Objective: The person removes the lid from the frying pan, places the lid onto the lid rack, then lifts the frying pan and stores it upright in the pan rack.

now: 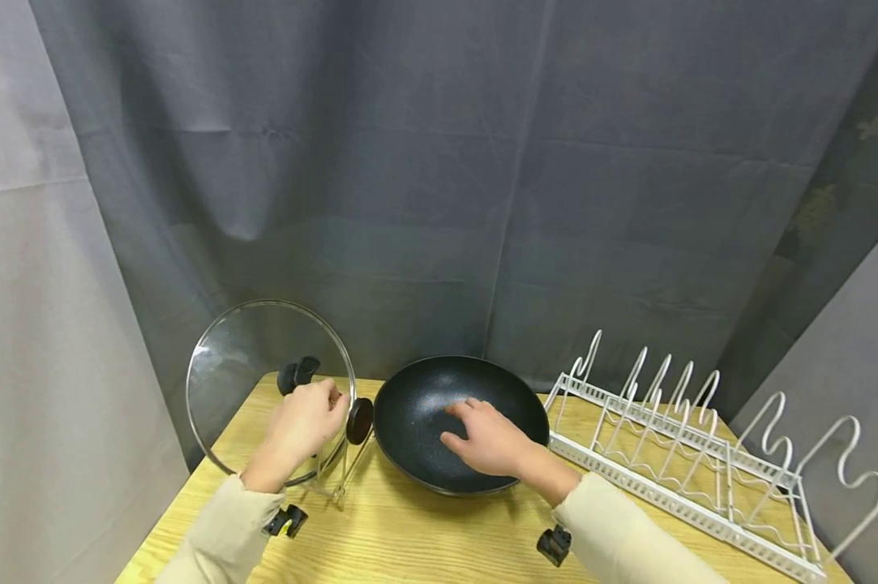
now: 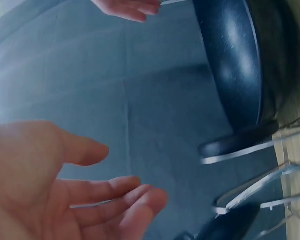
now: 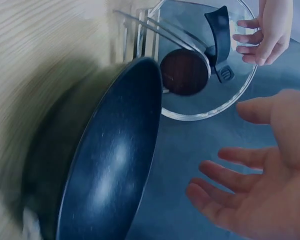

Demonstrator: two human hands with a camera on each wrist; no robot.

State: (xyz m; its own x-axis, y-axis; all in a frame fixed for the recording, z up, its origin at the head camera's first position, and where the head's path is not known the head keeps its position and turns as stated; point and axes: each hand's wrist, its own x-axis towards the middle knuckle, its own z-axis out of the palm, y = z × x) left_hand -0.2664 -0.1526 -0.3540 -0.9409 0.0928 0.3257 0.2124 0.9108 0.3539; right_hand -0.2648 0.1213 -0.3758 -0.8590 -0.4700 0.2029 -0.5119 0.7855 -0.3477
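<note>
A clear glass lid (image 1: 241,357) with a metal rim and a black handle (image 3: 220,37) stands upright in a small wire stand (image 3: 149,37). A dark brown disc (image 1: 360,420) sits at the stand's front. My left hand (image 1: 303,430) hovers before the lid, holding nothing, its fingers loosely bent. To the right of the stand, a black wok (image 1: 413,414) rests on the table, its inside facing up. My right hand (image 1: 493,442) is above the wok with fingers spread and nothing in them; the right wrist view shows it apart from the rim.
A white metal rack (image 1: 650,489) with several wavy upright dividers stands on the table at the right, close to the wok's right edge. The wooden table (image 1: 424,543) backs onto a dark grey curtain (image 1: 424,203). Lighter cloth (image 1: 37,324) hangs at the left.
</note>
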